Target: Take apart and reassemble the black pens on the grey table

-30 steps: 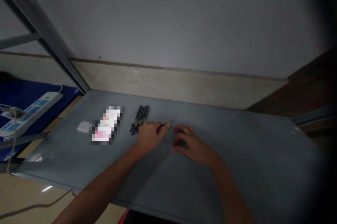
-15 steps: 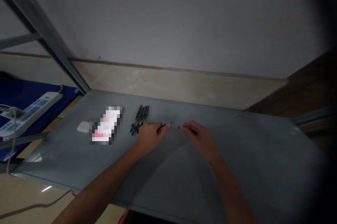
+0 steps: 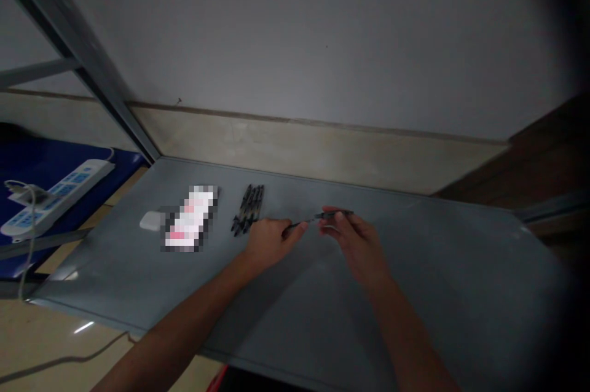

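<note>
Fingers of the left hand [image 3: 270, 243] are pinched around a slim dark pen piece [image 3: 292, 227], its pale tip aimed right, most of its length lost inside the grip. Facing it, the thumb and fingers of the right hand [image 3: 362, 247] are closed around a dark pen barrel [image 3: 328, 215], held nearly level – whether the two ends touch is too fine to make out. Both forearms slant inward from the lower edge, where they are cut off; the left hand has its back turned upward. Something red and black at the bottom edge is too cropped to identify.

Around them spreads a gray tabletop [image 3: 428, 269]. Just left of the left hand, a row of black pens [image 3: 249, 203] lies side by side, its near end partly screened by that hand. Farther left is a phone [image 3: 194, 215], its screen blurred by blocks, with a white case [image 3: 151, 220] beside it. Beyond the table's left end, a white power strip [image 3: 64, 195] rests on a blue surface [image 3: 124, 160], a metal post [image 3: 108, 97] standing between. Tile skirting [image 3: 295, 143] and a gray wall [image 3: 322, 29] run behind – the right corner sinks into shadow.
</note>
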{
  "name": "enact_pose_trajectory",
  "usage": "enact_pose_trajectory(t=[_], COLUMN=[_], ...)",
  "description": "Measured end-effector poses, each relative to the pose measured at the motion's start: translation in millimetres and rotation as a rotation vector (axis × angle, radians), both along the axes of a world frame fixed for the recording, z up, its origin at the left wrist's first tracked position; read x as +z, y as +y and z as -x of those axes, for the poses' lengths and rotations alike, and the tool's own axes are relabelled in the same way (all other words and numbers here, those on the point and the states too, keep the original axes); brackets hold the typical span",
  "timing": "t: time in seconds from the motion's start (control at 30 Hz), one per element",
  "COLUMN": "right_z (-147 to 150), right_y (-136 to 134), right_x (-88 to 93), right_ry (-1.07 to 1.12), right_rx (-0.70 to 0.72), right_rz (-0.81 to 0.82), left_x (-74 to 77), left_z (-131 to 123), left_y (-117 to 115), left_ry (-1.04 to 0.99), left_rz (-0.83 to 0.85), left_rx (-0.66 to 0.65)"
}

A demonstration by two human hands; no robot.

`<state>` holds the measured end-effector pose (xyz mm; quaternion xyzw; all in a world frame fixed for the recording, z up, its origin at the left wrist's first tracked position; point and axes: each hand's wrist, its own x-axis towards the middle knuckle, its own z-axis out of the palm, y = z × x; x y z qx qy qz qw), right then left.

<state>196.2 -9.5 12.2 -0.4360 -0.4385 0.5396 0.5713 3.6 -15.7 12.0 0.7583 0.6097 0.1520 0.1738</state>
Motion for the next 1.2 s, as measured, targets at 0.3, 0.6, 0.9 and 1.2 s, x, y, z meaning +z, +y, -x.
enact_pose_trajectory(t=[0.3,0.6,0.9,1.2], right_z=[0.0,8.1,12.8,16.4], right_y=[-0.7,-1.3,-0.8,-2.1], right_x=[0.7,-3.9,-8.9,-9.5], right_ry=[-0.016,-0.026,-0.043,0.018], right_rx=[0.056,0.040,0.022,0.035], right_rz=[-0.015,-0.009,0.006,0.032], left_x=[1.4,1.1,-1.3,-0.4], left_z=[1.1,0.5,-0.4,0.1], left_y=[0.6,-0.6,-1.2,0.9], left_ry=[0.011,0.034,0.047,0.044], left_rz=[-0.015,-0.029,-0.012,-0.005], left_rx=[0.009,0.007,0.003,0.032])
